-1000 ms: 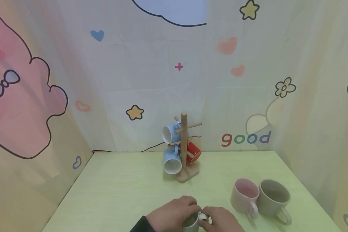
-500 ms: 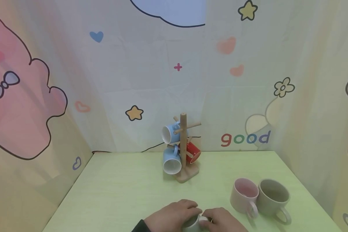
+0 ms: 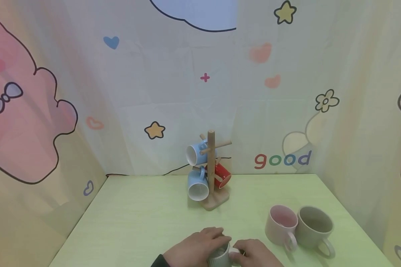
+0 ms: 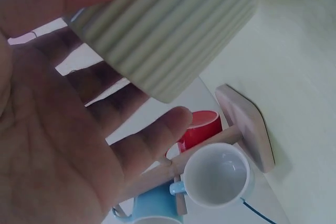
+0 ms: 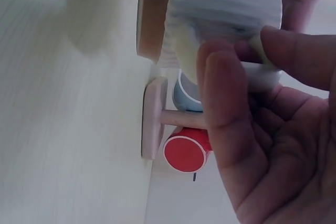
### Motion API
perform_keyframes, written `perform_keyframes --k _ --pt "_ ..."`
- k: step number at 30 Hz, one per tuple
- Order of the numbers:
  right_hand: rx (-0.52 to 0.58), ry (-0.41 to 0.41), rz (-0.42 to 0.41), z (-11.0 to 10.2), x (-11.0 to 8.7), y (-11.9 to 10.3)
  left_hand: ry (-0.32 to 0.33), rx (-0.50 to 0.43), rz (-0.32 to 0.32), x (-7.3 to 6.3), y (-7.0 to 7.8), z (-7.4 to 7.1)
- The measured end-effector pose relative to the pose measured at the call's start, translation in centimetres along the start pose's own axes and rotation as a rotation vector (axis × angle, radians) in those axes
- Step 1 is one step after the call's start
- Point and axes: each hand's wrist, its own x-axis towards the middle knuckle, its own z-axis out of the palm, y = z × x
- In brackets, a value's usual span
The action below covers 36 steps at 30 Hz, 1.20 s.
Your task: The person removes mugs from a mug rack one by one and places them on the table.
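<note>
At the near edge of the head view stands a pale ribbed mug (image 3: 219, 258). My right hand (image 3: 256, 254) pinches its handle (image 5: 185, 51) between thumb and fingers, as the right wrist view shows. Over the mug's left side and rim lies my left hand (image 3: 194, 247). In the left wrist view its fingers (image 4: 152, 137) are spread and nearly straight, while the thumb overlaps the ribbed wall. A brown wooden-looking disc (image 5: 151, 19) sits at the mug's bottom in the right wrist view.
Farther back stands a wooden mug rack (image 3: 211, 165). On it hang an upper blue mug (image 3: 194, 154), a lower blue mug (image 3: 198, 189) and a red mug (image 3: 223, 175). To the right, a pink mug (image 3: 276, 231) is beside a larger grey-beige mug (image 3: 312, 237).
My left fingers have lifted and straightened a little over the mug's rim. The mug has shifted slightly, with my right hand staying at its handle.
</note>
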Motion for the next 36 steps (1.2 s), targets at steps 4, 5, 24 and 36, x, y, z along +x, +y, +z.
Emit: perform_keyframes --k 4,5,24,36 --pt "0.033 0.024 0.021 0.1 -0.1 -0.2 0.057 -0.034 -0.089 -0.3 0.0 0.1" --pt "0.050 0.028 0.034 0.1 -0.1 -0.3 0.078 -0.037 -0.105 -0.3 0.0 0.2" --pt "0.145 0.204 0.253 1.0 -0.3 -1.2 0.230 0.018 -0.408 -2.5 -0.9 0.7" --pt "0.175 0.304 0.371 1.1 -0.2 -1.1 0.296 0.107 -0.618 -4.6 -2.4 0.4"
